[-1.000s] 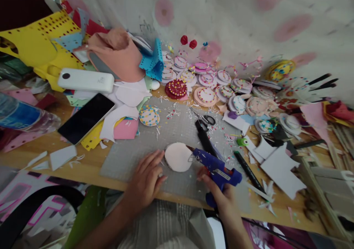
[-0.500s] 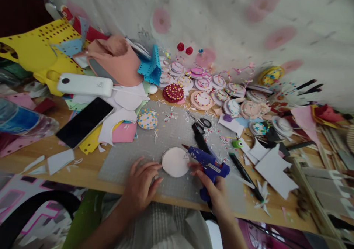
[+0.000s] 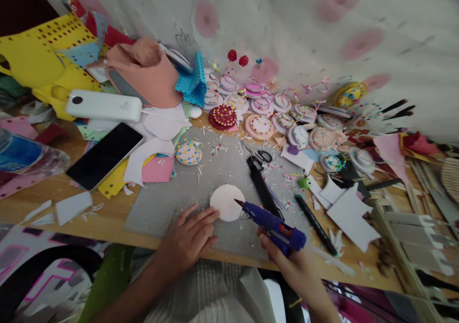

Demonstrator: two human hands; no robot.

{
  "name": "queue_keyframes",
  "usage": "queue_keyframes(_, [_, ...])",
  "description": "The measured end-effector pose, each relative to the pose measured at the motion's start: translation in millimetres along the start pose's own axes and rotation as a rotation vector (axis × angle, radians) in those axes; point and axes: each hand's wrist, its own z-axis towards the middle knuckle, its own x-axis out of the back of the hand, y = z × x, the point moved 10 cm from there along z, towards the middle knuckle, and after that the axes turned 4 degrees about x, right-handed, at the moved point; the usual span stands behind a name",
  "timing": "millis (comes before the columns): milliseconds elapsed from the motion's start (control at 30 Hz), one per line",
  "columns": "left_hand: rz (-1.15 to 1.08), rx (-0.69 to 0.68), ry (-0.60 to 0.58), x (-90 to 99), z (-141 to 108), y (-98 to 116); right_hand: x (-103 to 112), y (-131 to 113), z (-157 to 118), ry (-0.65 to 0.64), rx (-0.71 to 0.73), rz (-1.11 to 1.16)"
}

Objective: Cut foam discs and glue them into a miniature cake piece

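Observation:
A pale round disc [image 3: 225, 204] lies on the grey cutting mat [image 3: 158, 208] in front of me. My left hand [image 3: 193, 234] rests flat at its lower left, fingers stretched out and fingertips at the disc's edge. In my right hand [image 3: 287, 256] is a blue hot glue gun [image 3: 270, 223], its handle wrapped by my fingers. The gun's dark nozzle points left and overlaps the right part of the disc in view; whether it touches cannot be made out.
Several decorated miniature hats [image 3: 260, 126] crowd the back. Scissors [image 3: 263, 156], a black-handled cutter [image 3: 263, 186] and a dark pen [image 3: 315, 225] lie right of centre. Leftward are a phone [image 3: 105, 155], a power bank [image 3: 103, 105], a water bottle [image 3: 32, 153] and felt scraps [image 3: 158, 169].
The glue gun has turned and shifted, bringing its nozzle over the disc in view. My right hand has left the disc's edge and moved lower right. My left fingers reach further right.

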Motion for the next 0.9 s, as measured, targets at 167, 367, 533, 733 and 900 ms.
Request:
queue_keyframes(167, [-0.045,0.013,-0.012,0.6,0,-2,-9,0,10,-0.033,-0.053,-0.033])
queue_keyframes(367, [-0.097,0.049,-0.026,-1.2,2,-5,-12,-2,16,-0.044,-0.066,-0.156])
queue_keyframes(533, [-0.122,0.06,-0.037,-2.1,2,-6,-14,-1,19,-0.09,-0.14,-0.298])
queue_keyframes(733, [-0.133,0.055,-0.065,-4.8,2,-6,-9,-3,25,-0.077,-0.202,-0.355])
queue_keyframes(900, [-0.14,0.056,-0.078,-6.7,1,-7,-5,-7,25,-0.073,-0.161,-0.363])
